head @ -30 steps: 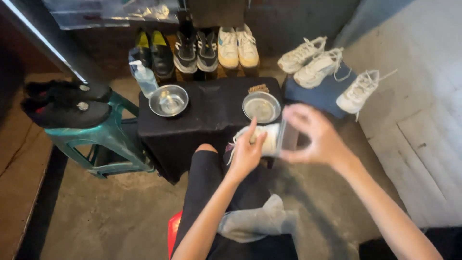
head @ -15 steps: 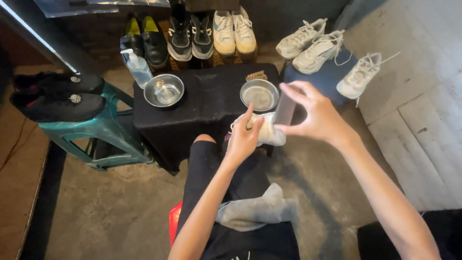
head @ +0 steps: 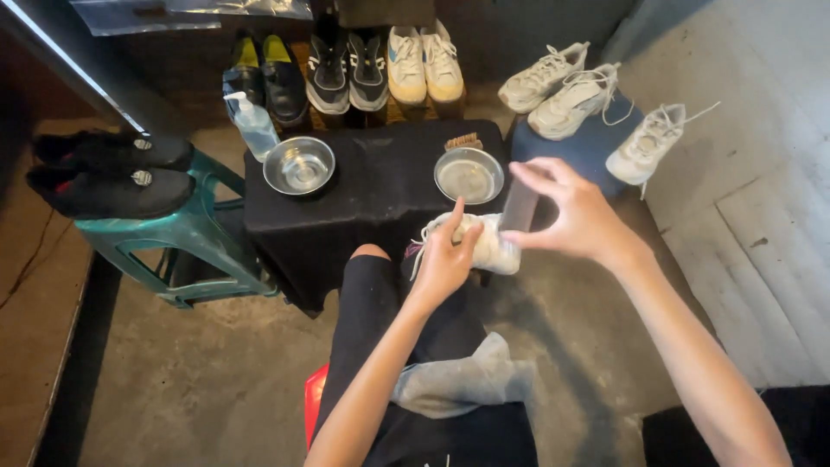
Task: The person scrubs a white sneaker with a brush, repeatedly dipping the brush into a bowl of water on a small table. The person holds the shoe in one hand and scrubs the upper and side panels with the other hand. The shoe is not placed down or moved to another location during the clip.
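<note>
At the centre of the frame a white lace-up fabric sneaker (head: pixel 486 246) is gripped from the near side by the left hand (head: pixel 443 264), its fingers curled around the upper and the forefinger raised. A dark rectangular brush block (head: pixel 520 206) is pinched between thumb and fingertips of the right hand (head: pixel 577 216), set against the shoe's far end, just below a round steel bowl (head: pixel 469 175) on a small table draped in black cloth (head: pixel 380 195). A second steel bowl (head: pixel 299 164) and a clear pump bottle (head: pixel 252 123) stand toward the upper left. A grey rag (head: pixel 462 382) lies across the lap at the bottom. Since the shoe is held in the air over the knee by one hand only, a hard stroke could twist it loose; the nearby bowl could be knocked by the right hand and whatever it holds spilled.
</note>
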